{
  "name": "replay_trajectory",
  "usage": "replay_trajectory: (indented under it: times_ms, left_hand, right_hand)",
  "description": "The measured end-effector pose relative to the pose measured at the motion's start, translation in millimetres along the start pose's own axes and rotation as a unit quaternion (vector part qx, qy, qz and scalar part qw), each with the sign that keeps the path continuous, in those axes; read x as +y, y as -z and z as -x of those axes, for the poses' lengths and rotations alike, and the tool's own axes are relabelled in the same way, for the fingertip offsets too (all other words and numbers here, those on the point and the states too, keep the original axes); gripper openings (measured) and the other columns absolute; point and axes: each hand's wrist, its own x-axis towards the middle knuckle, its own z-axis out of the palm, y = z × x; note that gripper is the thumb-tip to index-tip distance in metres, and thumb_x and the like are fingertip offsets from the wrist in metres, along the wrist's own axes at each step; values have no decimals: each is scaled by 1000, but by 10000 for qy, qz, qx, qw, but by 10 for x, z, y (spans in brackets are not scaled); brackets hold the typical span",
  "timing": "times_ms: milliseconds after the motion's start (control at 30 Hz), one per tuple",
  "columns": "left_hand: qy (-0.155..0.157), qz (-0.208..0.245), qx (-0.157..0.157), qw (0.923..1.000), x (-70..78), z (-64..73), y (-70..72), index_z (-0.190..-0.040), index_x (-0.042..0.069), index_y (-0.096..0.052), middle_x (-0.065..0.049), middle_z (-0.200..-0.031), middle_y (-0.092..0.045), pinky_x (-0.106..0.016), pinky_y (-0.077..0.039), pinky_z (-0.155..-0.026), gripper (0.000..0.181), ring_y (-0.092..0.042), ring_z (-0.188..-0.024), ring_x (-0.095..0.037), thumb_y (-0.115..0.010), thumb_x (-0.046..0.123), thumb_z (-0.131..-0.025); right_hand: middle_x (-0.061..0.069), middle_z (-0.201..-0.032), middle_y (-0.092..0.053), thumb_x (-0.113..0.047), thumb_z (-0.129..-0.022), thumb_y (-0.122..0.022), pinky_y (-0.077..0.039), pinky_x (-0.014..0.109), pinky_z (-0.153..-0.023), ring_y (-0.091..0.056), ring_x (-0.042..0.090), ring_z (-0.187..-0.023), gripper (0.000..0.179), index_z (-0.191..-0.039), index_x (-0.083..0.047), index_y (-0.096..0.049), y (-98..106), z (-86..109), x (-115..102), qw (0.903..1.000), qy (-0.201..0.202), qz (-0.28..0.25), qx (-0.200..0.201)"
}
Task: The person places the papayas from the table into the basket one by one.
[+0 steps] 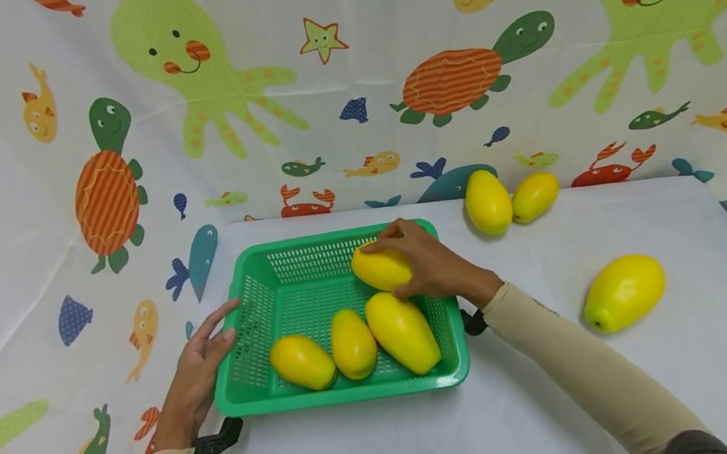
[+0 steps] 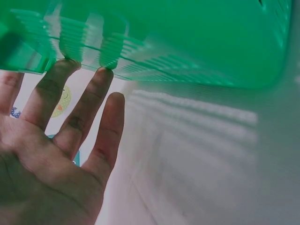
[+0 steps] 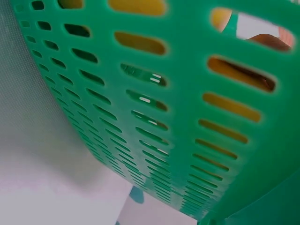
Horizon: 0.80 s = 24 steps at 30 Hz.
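A green plastic basket (image 1: 346,397) with slotted walls stands on the white-covered table. Inside, along its front, lie a yellow mango (image 1: 303,362), another mango (image 1: 353,345) and a longer yellow fruit (image 1: 402,332). My right hand (image 1: 431,260) reaches over the right rim and grips a yellow mango (image 1: 379,266) in the back right corner, thumb in front and fingers behind. At the basket's left side is my left hand (image 1: 196,374), its fingers extended. In the left wrist view, fingertips (image 2: 105,75) meet the outer wall. The right wrist view shows mostly the slotted wall (image 3: 183,93).
Behind the basket to the right, two yellow fruits, a larger one (image 1: 487,203) and a smaller one (image 1: 535,197), lie by the back cloth (image 1: 321,153) with printed sea animals. A papaya-like yellow fruit (image 1: 625,292) with a greenish tip lies farther right on the table (image 1: 534,408).
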Motion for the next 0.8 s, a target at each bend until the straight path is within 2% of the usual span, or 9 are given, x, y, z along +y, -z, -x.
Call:
replay_trajectory:
  times_ms: [300,800]
  left_hand:
    - [34,52,0,10000,9,14,2,-167,37,-34,-20,-164,-37,-33,-66,-89,56,-73,-109,-9,-50,42,-113]
    - [-64,9,-3,10000,18,-18,23,-167,36,-34,-21,-167,-33,-32,-66,-88,56,-72,-109,-11,-50,40,-113]
  right_hand:
    - [9,-155,-56,-13,-85,-91,-38,57,-126,-42,35,-147,74,-152,-22,-59,-8,-12,-7,9997,-96,176,-144]
    - [2,-153,-62,-17,-84,-92,-40,54,-125,-52,30,-141,72,-150,-18,-62,-18,-62,-20,9986,-186,351,-359]
